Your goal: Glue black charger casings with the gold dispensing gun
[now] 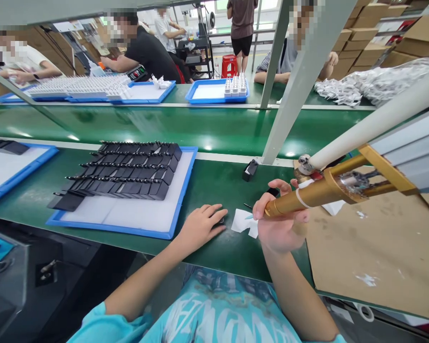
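My right hand (278, 224) is wrapped round the gold nozzle of a glue gun (318, 193) that hangs from the right. Its tip points down at a small white paper scrap (243, 222) on the green bench. My left hand (200, 224) lies flat over a small black part (219, 221), of which only an edge shows by the fingers. A second small black part (250, 170) stands further back, near the grey post.
A blue tray (128, 220) with rows of black parts (128, 171) sits to the left, another blue tray (17, 174) beyond it. Brown cardboard (372, 252) covers the bench at right. A grey post (296, 81) rises ahead. Across the conveyor, other people work at trays of white parts.
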Demonstrator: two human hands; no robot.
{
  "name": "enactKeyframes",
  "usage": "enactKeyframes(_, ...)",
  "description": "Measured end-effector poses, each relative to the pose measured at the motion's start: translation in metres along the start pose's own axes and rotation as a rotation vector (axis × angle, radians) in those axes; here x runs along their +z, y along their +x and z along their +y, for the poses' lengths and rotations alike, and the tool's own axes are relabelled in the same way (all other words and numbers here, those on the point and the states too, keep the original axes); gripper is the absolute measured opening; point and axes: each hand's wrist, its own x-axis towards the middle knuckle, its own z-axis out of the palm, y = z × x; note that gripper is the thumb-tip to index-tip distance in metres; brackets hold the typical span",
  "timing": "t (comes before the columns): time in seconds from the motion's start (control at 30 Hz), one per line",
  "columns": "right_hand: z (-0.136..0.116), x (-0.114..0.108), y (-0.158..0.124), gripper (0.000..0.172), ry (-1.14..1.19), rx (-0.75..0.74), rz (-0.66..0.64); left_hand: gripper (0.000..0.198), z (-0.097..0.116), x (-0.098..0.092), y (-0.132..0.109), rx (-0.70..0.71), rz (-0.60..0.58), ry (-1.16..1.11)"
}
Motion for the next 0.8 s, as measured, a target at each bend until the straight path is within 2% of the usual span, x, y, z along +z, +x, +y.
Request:
enactKeyframes(0.1, 0.0, 0.001, 0.0, 0.032, -0.001, 0.001, 0.0, 0.027, -0.003, -0.003, 0.0, -0.002, -0.06, -0.052)
enactKeyframes(0.2, 0.0, 0.001, 0.001, 0.031, 0.001, -0.001, 0.004, 0.028, -0.008, -0.003, -0.001, -0.128, -0.002, -0.344)
enactKeyframes(0.33, 0.0, -0.001, 0.001, 0.035, 0.001, 0.002, 0.012, 0.039, -0.004, 0.0, -0.003, -0.484, 0.141, -1.198)
enactKeyframes(0.4, -0.001, -0.001, 0.0, 0.036, -0.001, 0.007, 0.022, 0.043, 0.001, 0.0, -0.001, -0.572, 0.162, -1.615)
enactKeyframes(0.47, -0.001, -0.002, 0.0, 0.037, -0.008, 0.013, 0.033, 0.043, 0.007, -0.002, 0.001, -0.588, 0.157, -1.883)
enactKeyframes(0.6, -0.002, -0.003, 0.001, 0.039, -0.028, 0.04, 0.052, 0.039, 0.012, -0.006, 0.004, -0.541, 0.137, -2.075)
enactKeyframes(0.7, -0.001, -0.006, 0.002, 0.038, -0.033, 0.035, 0.049, 0.042, 0.006, -0.006, 0.0, -0.462, 0.176, -2.059)
enactKeyframes(0.8, -0.001, -0.008, 0.003, 0.04, -0.045, 0.025, 0.049, 0.056, -0.005, -0.009, -0.012, -0.386, 0.228, -1.955)
